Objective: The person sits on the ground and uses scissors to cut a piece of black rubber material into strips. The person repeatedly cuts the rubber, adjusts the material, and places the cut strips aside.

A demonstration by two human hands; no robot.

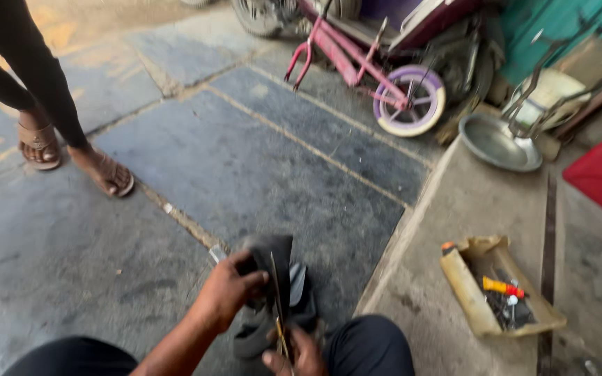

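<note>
My left hand (228, 289) clamps the folded black rubber tube (273, 292) steady so my right hand (299, 354), pinching a thin rod (278, 306), can work it.

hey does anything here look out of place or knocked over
The pink child's bicycle lies tipped on the stone floor, its purple-rimmed wheel askew. The tool tray has torn, ragged edges. The left hand grips a folded black rubber tube.
</note>
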